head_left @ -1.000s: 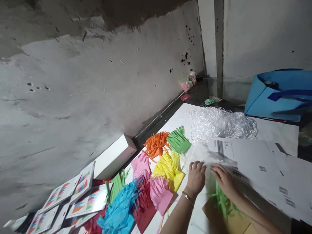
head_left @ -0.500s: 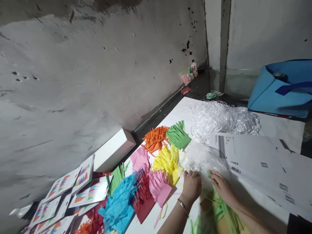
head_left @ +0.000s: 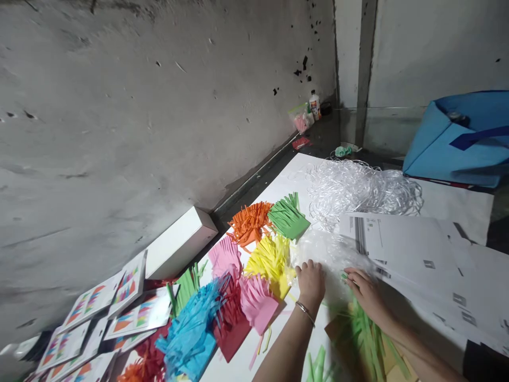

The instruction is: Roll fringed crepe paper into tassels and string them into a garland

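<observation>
Left hand [head_left: 312, 283] at clear plastic bundle [head_left: 328, 248] on white surface [head_left: 296, 172], grip indeterminable; right hand [head_left: 369, 298] pinching 1 green paper tip [head_left: 344, 276] beside it; step apparently paper handling, next move calling for light hold

Light green paper strips [head_left: 366, 335]

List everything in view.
Fringed paper: at least eight, multicoloured, centre
Strips: several, green, lower right
Sheeting: count unclear, brown, under strips
Plastic heap: one, clear, centre
Cord tangle: one, whitish, rear
Labelled sheets: several, white, right
Bag: one, blue, right
Box: one, white, left
Printed packs: several, multicoloured, left
Bottle: one, white, rear
Pouch: one, clear, rear
Packet: one, red, rear
Scrap: one, green, rear
Bracelet: one, silvery, wrist
Left hand: one, bare, centre
Right hand: one, bare, centre right
</observation>
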`<state>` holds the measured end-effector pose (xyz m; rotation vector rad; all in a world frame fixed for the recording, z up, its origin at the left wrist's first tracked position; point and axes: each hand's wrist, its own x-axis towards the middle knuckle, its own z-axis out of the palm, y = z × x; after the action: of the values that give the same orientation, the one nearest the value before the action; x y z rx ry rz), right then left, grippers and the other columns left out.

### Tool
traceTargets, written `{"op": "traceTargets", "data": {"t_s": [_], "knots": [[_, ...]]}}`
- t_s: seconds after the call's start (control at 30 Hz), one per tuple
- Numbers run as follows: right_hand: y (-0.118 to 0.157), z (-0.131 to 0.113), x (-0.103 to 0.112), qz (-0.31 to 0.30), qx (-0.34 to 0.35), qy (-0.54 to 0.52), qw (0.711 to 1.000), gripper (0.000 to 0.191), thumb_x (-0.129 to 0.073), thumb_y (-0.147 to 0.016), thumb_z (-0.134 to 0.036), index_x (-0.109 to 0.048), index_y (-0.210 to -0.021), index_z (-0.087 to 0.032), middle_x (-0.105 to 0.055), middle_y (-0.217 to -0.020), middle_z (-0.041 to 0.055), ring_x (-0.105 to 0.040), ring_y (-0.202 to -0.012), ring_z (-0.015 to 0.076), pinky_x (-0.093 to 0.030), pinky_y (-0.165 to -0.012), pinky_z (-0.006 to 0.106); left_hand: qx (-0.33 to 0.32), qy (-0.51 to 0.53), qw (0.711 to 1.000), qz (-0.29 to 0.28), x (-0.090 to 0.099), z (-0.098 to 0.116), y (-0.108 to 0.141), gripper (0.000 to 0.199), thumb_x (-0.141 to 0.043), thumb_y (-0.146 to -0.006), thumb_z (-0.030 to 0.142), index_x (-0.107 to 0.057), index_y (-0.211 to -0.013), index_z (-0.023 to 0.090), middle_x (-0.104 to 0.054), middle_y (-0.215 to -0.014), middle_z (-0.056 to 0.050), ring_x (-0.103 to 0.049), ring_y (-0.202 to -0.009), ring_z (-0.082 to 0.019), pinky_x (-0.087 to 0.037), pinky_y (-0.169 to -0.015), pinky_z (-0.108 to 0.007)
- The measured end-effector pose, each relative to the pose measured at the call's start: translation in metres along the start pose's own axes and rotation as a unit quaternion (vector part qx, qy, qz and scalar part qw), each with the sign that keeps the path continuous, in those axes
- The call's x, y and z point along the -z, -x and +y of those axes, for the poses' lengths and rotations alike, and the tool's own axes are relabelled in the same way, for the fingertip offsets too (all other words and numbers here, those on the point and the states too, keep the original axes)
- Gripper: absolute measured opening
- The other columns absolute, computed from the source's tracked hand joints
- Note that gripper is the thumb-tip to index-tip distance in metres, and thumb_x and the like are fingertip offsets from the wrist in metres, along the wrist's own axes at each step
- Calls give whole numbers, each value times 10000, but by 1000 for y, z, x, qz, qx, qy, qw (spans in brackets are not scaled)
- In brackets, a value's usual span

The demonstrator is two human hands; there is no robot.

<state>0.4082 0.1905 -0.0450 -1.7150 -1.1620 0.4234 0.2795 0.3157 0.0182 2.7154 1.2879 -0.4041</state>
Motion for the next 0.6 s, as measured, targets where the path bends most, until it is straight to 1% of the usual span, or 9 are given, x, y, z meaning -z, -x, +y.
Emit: {"op": "traceTargets", "data": {"t_s": [0.1, 0.2, 0.3, 0.4, 0.47, 0.53, 0.6], "knots": [[4, 3, -2, -9, -5, 1, 1000, 380, -425, -969, -456, -630, -757, -218, -710, -1051, 134, -676, -996, 285, -548, -875, 489, 18, -18, 1000, 0, 5, -5, 7, 251, -451, -915, 114, -694, -956, 162, -624, -948, -118, -562, -929, -271, -348, -873, -460], [2, 6, -6, -24, -6, -4, 1000, 323, -473, -936, -412, -626, -722, -225, -708, -1118, 115, -666, -1038, 278, -536, -904, 477, 25, -29, 999, 12, 8, -5, 14, 269, -444, -906, 82, -699, -927, 163, -615, -992, -120, -537, -981, -288, -348, -888, -468], [-5, 8, -8, -18, -20, -8, 1000, 321, -481, -915, -427, -614, -705, -224, -724, -1087, 125, -672, -1027, 298, -538, -886, 491, -8, 2, 999, 39, 9, 2, 16, 259, -466, -887, 75, -663, -1025, 168, -590, -1118, -116, -505, -1048, -288, -357, -906, -446], [-12, 8, -5, -2, -41, -14, 999, 315, -473, -921, -432, -620, -732, -227, -739, -1030, 127, -686, -984, 302, -547, -852, 482, -62, 59, 995, 51, 5, 9, 9, 291, -488, -897, 102, -615, -1143, 191, -574, -1190, -87, -505, -1062, -235, -385, -901, -367], [-13, 5, -1, -1, -47, -24, 999, 298, -478, -925, -425, -629, -756, -231, -742, -1019, 114, -690, -972, 290, -550, -844, 454, -77, 74, 994, 38, -1, 12, 0, 268, -484, -918, 125, -632, -1127, 205, -603, -1141, -69, -521, -1040, -213, -399, -882, -335], [-11, 0, 5, -3, -49, -36, 998, 295, -476, -931, -429, -636, -781, -232, -738, -1006, 105, -686, -964, 279, -547, -847, 430, -80, 83, 993, 21, -6, 11, -9, 226, -478, -927, 131, -678, -1013, 192, -641, -1019, -71, -542, -991, -218, -408, -858, -339], [-7, -7, 10, -8, -50, -47, 998, 302, -462, -945, -438, -640, -820, -228, -727, -990, 100, -676, -952, 266, -540, -849, 407, -76, 96, 992, 8, -11, 10, -14, 231, -471, -927, 122, -696, -911, 173, -654, -934, -81, -556, -949, -225, -412, -843, -353]]}}
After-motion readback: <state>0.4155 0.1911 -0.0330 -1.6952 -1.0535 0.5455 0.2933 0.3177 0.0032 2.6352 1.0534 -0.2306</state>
